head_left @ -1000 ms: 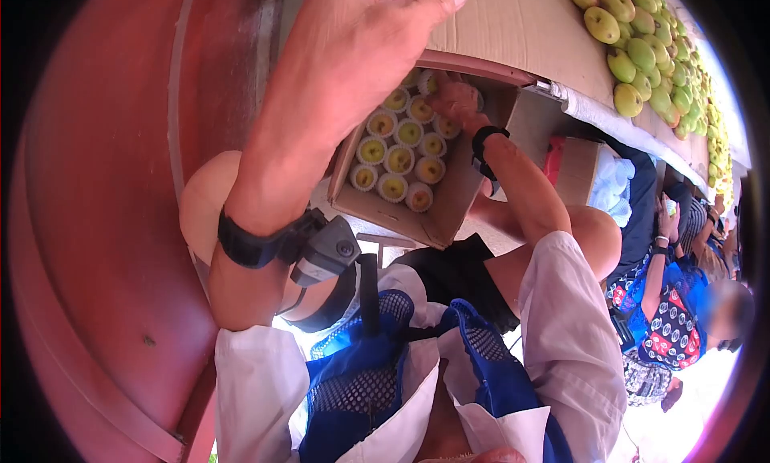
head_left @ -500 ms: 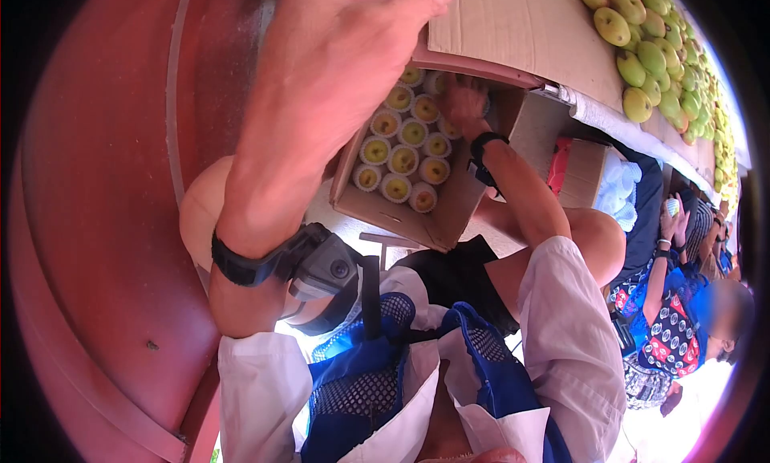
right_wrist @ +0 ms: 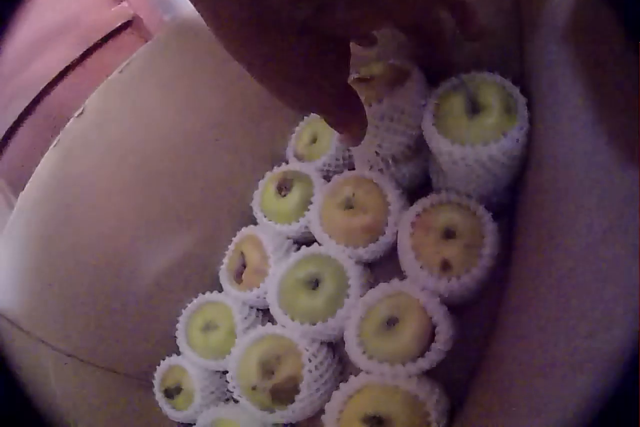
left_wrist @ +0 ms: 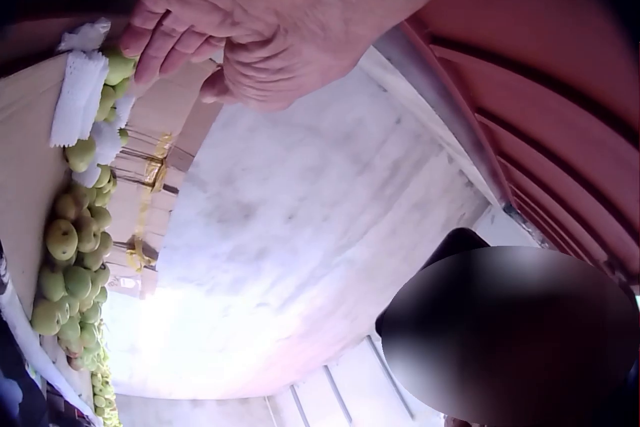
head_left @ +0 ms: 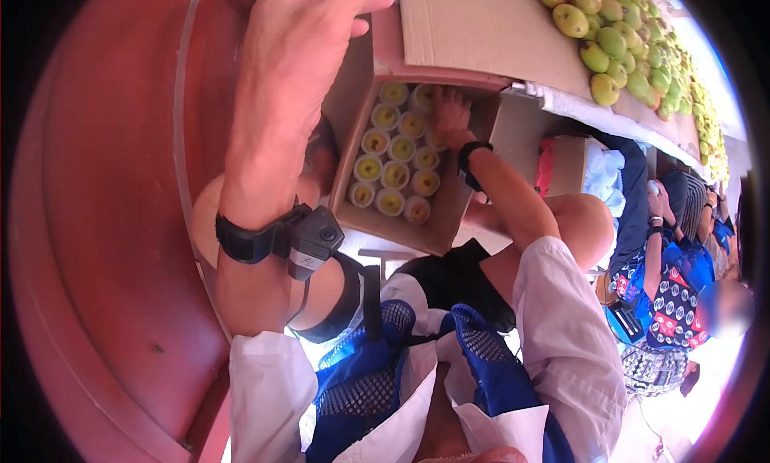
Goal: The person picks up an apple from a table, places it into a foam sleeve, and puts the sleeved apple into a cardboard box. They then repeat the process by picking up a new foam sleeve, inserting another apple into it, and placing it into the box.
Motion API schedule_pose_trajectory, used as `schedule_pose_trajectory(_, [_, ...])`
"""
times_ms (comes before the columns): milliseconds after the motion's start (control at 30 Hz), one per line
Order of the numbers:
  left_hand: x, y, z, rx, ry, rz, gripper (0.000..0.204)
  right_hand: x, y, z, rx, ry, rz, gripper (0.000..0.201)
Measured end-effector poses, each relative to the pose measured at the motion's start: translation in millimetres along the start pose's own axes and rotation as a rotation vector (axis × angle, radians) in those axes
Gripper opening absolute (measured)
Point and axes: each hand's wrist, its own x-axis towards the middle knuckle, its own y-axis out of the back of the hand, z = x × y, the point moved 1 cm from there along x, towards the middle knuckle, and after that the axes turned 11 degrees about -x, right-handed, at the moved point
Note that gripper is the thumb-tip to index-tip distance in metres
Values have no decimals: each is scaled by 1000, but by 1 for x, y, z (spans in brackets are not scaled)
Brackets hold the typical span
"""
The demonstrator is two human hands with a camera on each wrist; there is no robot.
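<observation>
A cardboard box [head_left: 447,222] holds rows of apples [right_wrist: 313,284] in white foam nets. My right hand [head_left: 451,118] is inside its far right part, with fingers extended over the apples. In the right wrist view its thumb [right_wrist: 345,122] lies right at the netting of an apple [right_wrist: 395,132], and the fingers spread apart from the thumb. My left hand [head_left: 301,50] is raised to the left of the box, fingers loosely extended with nothing in them. In the left wrist view those fingers overlap green apples [left_wrist: 118,69] beside white foam nets [left_wrist: 78,97].
A cardboard-covered table [head_left: 473,30] behind the box bears a large pile of apples [head_left: 613,46]. At the right stands another carton [head_left: 568,164] with pale blue-white material [head_left: 601,178]. A red panel [head_left: 112,182] rises at the left. Another person [head_left: 674,286] works at far right.
My left hand has drawn left and its fingers now show more. My right hand stays in the box, its fingers looking straighter. The view has shifted slightly.
</observation>
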Motion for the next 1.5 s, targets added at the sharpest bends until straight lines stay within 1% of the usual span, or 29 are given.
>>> schedule_pose_trajectory(100, [7,5,1,-31,-32,86,38,-9,11,-3,-7,18,8,61])
schedule_pose_trajectory(133, [8,7,2,-55,-45,93,37,-18,25,-6,-23,58,-30,55])
schedule_pose_trajectory(167, [8,8,4,-79,-55,99,36,-26,39,-8,-38,99,-71,48])
schedule_pose_trajectory(267, [9,8,9,-142,-66,118,33,-39,44,-8,-7,272,-236,39])
schedule_pose_trajectory(300, [12,9,9,-159,-61,117,33,-47,55,-9,-21,335,-306,39])
schedule_pose_trajectory(367, [20,11,8,-160,-39,111,31,-67,97,-8,-46,464,-443,38])
schedule_pose_trajectory(467, [37,8,7,-87,2,82,28,-99,161,6,57,643,-442,39])
schedule_pose_trajectory(500, [43,5,7,-45,13,64,27,-108,174,15,176,685,-351,38])
schedule_pose_trajectory(600, [65,-3,3,90,28,-3,24,-119,229,35,353,768,-291,36])
schedule_pose_trajectory(700, [93,-4,-21,187,79,-53,22,-102,273,61,639,695,-287,34])
schedule_pose_trajectory(767, [116,-3,-46,271,126,-48,24,-77,283,78,936,563,-294,30])
schedule_pose_trajectory(867, [139,-1,-77,397,183,59,30,-61,301,94,1158,205,-116,28])
schedule_pose_trajectory(900, [139,-3,-82,390,167,89,35,-57,301,94,1182,187,-78,28])
schedule_pose_trajectory(967, [146,-7,-90,435,207,111,35,-49,307,97,1214,151,12,28])
schedule_pose_trajectory(1000, [148,-9,-94,458,230,121,36,-48,309,95,1226,143,9,28])
schedule_pose_trajectory(1100, [160,-15,-106,542,193,121,34,-45,313,87,1248,130,5,28])
schedule_pose_trajectory(1167, [169,-13,-120,501,171,126,33,-39,308,84,1241,133,9,28])
schedule_pose_trajectory(1300, [162,-14,-118,398,166,85,29,-38,308,83,1216,102,15,29])
schedule_pose_trajectory(1400, [155,-12,-119,346,23,15,22,-29,299,85,1235,83,-2,34])
schedule_pose_trajectory(1467, [150,-9,-120,355,-116,-26,21,-26,295,88,1244,78,-42,39])
schedule_pose_trajectory(1500, [147,-8,-120,360,-186,-47,20,-25,293,87,1335,54,-82,40])
